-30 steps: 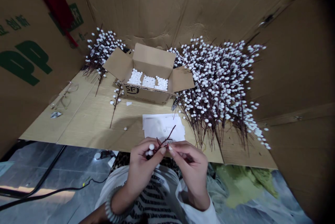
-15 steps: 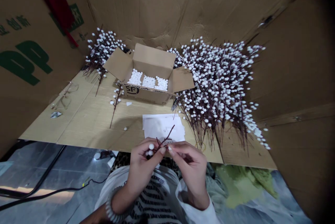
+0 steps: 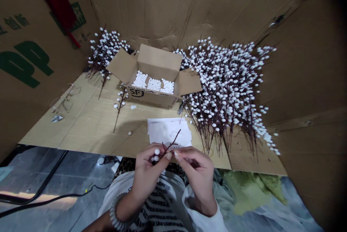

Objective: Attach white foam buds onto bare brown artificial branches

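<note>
My left hand (image 3: 150, 163) is closed on a dark brown artificial berry branch (image 3: 173, 141), with several white balls (image 3: 156, 151) showing beside its fingers. Close by, my right hand (image 3: 197, 165) pinches a small white ball (image 3: 176, 153) between thumb and forefinger, right at a twig of the branch. Whether that ball is on the twig's tip or just touching it I cannot tell. Both hands are over the table's front edge, before some white papers (image 3: 169, 130). Behind them stands an open cardboard box (image 3: 154, 98) with white balls in three sections.
A large heap of white-berry branches (image 3: 225, 84) lies on the right, a smaller bunch (image 3: 105, 51) at the back left. One berry branch (image 3: 118, 109), a loose ball (image 3: 129, 133), pliers (image 3: 181, 107) and glasses (image 3: 65, 100) lie on the table (image 3: 89, 127). Cardboard walls (image 3: 303, 62) surround it.
Almost nothing differs. Both hands keep the same grip and place, with only a very slight shift of the fingers and of the camera view.
</note>
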Tool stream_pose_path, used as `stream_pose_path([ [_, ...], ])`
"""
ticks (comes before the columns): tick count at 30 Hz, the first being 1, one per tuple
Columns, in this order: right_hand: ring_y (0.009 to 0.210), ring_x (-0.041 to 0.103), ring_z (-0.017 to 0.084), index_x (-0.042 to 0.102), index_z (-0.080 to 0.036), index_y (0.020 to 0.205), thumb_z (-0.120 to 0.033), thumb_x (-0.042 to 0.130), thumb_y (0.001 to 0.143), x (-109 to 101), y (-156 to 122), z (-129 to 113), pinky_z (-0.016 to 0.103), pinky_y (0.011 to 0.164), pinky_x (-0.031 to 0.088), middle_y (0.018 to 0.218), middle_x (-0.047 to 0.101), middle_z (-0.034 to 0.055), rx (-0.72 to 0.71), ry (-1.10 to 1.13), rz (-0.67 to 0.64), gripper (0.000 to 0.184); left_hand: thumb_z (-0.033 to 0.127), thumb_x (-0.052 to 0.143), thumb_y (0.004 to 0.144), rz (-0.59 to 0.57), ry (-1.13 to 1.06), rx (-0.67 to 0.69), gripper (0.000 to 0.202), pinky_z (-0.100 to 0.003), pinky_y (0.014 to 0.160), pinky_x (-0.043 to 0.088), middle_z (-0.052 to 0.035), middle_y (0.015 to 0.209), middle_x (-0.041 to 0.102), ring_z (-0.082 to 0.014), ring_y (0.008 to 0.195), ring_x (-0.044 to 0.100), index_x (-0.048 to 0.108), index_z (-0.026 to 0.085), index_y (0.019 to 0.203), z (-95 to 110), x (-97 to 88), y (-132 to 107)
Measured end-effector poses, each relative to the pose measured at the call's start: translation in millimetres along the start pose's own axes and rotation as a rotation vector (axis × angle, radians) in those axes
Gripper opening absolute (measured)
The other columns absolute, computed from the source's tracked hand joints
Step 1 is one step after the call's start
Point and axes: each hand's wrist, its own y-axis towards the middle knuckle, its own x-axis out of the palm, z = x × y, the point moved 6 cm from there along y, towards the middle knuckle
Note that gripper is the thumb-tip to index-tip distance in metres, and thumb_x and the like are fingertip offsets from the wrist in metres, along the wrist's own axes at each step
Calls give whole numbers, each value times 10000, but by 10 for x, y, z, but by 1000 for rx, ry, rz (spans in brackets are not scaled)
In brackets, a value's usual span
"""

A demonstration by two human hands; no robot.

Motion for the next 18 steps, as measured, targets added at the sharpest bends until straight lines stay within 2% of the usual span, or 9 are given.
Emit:
stream_pose_path([
  [6,619,713,166,756,-241,733,-100,715,734,-2,18,7,238,552,566,702,765,32,5,-30,-6,147,274,713,736,7,1,-35,229,-228,572,392,0,639,539,-135,627,478,590,161,580,-17,0,13],
  [11,613,705,155,754,-243,751,-120,723,739,16,7,-1,226,541,556,709,763,26,-4,0,-12,128,237,719,732,11,-74,-58,167,-223,628,420,8,661,574,-130,663,514,621,164,617,-7,-27,32],
  [15,643,695,151,748,-254,855,-150,715,765,-15,9,-62,226,530,548,763,760,30,3,6,1,141,216,729,716,-41,-79,-81,142,-216,598,417,13,654,577,-121,635,508,629,172,626,108,-17,20],
  [18,681,695,162,744,-259,870,-154,697,787,-32,48,-216,254,563,562,768,752,30,-69,-3,-41,142,201,728,701,-71,-59,-71,134,-220,569,416,6,651,583,-123,616,509,623,177,622,270,11,14],
])
